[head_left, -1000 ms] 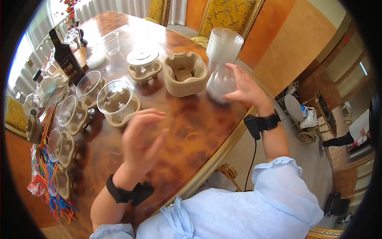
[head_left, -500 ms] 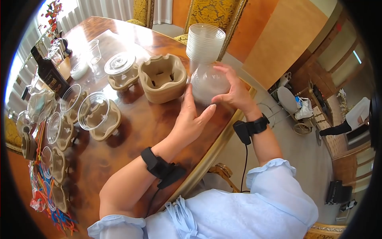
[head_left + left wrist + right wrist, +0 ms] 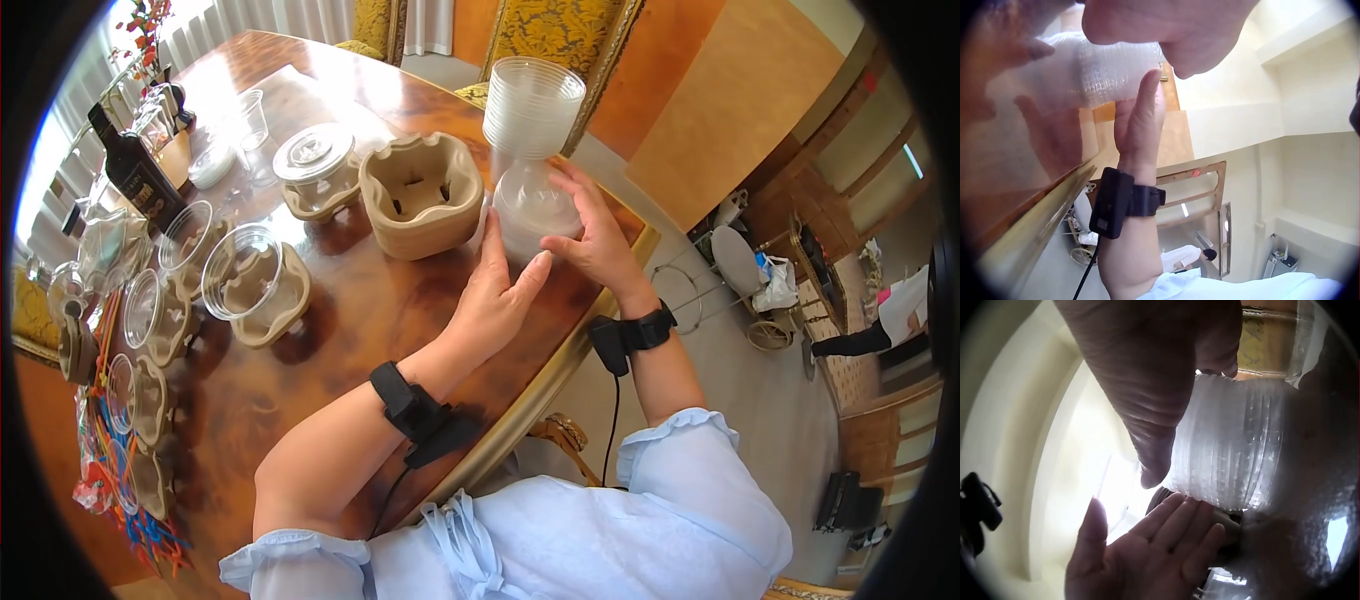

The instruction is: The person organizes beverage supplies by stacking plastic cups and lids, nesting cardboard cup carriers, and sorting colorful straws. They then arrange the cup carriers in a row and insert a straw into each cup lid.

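Note:
A stack of clear plastic dome lids (image 3: 530,212) stands near the table's right edge, its ridged side showing in the right wrist view. From the right, my right hand (image 3: 598,240) holds the stack, with fingers over its far side and the thumb at its near side. My left hand (image 3: 492,300) has its fingers fairly straight against the stack's left side, thumb held apart. In the right wrist view, the left palm (image 3: 1154,562) faces the lids. Right beside the left fingertips sits a stack of brown pulp cup carriers (image 3: 420,195).
Behind the lids rises a tall stack of clear plastic cups (image 3: 533,110). Several cup carriers with clear cups line the left side, near a dark bottle (image 3: 140,175) and colourful straws (image 3: 135,520). A lidded cup (image 3: 315,158) sits in a carrier further back. The table edge (image 3: 560,370) runs close by.
My left hand has moved right and forward from over the table to the side of the dome lids. My right hand stays at the lids throughout.

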Demonstrator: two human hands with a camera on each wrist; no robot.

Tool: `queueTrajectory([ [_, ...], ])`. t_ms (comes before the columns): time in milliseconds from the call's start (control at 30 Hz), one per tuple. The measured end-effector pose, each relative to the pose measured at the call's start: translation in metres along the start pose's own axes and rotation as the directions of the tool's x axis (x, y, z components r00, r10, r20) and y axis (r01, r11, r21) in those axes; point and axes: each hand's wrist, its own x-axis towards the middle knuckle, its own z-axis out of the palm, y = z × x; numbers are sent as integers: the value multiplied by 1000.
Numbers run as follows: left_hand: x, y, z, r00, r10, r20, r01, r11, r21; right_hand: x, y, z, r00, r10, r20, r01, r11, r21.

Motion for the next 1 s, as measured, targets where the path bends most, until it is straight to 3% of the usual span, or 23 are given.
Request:
queueTrajectory([
  [100, 1, -2, 1, 993, 120, 19, -119, 992, -45, 2, -2, 0, 999, -1, 34, 4, 994, -105],
  [200, -2, -1, 2, 997, 48, 57, -58, 983, 176, 3, -10, -2, 998, 22, 57, -12, 983, -184],
  [333, -14, 5, -3, 993, 115, -3, -113, 979, 170, 4, -34, -13, 999, 27, 42, -18, 978, -207],
  [400, -29, 17, -14, 991, 131, -1, -130, 982, 139, -3, -49, -24, 999, -33, -30, 25, 973, -229],
  [433, -39, 20, -17, 978, 181, -102, -164, 974, 155, 1, -58, -29, 996, -70, -61, 54, 970, -236],
  [533, -57, 42, -57, 994, -93, 64, 93, 996, 2, 27, -103, -36, 978, -204, -44, 196, 970, -142],
  [567, -62, 38, -61, 996, -41, -75, 35, 996, -83, 40, -120, -33, 956, -292, 13, 289, 940, -181],
  [633, -64, 34, -81, 975, -42, -220, 26, 997, -75, 84, -149, -17, 883, -450, 130, 469, 848, -246],
  [700, -64, 37, -101, 932, -101, -349, 66, 992, -112, 131, -168, 16, 823, -503, 264, 556, 810, -189],
  [767, -63, 28, -111, 893, -20, -449, -19, 996, -84, 184, -172, 54, 729, -389, 563, 580, 788, -207],
  [833, -58, 14, -112, 857, 18, -515, -46, 998, -41, 224, -160, 98, 635, -295, 714, 606, 764, -223],
  [933, -48, 10, -108, 838, 19, -545, -21, 1000, 2, 243, -167, 132, 615, 24, 788, 573, 674, -467],
  [1000, -38, 6, -108, 835, 43, -548, -29, 999, 34, 258, -150, 149, 530, 95, 843, 541, 728, -422],
])
